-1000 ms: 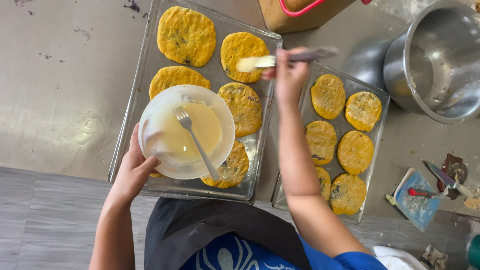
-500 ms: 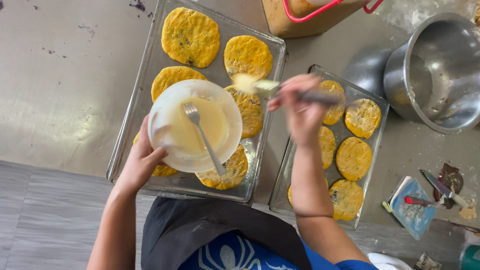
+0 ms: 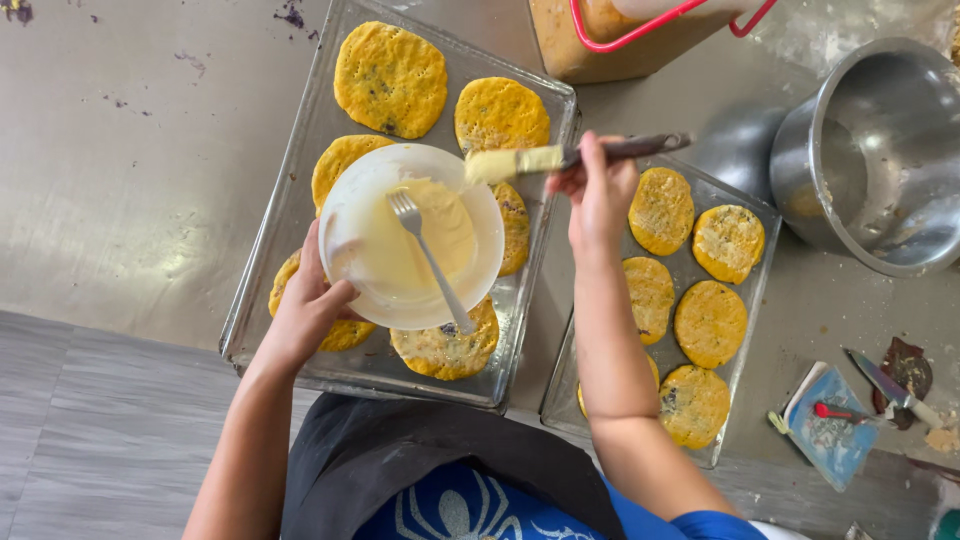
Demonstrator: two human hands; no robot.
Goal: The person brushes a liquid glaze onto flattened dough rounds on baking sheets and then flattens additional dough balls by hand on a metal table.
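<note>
The left hand (image 3: 305, 300) is gripping the white bowl (image 3: 410, 235); the right hand (image 3: 600, 190) is pinching the brush (image 3: 560, 157), loading wash. Next, I judge, comes brushing the patties (image 3: 500, 115).

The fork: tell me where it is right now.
In the head view the fork lies in the white bowl of pale liquid held by the left hand, above the larger glass tray, handle over the near rim.
</note>
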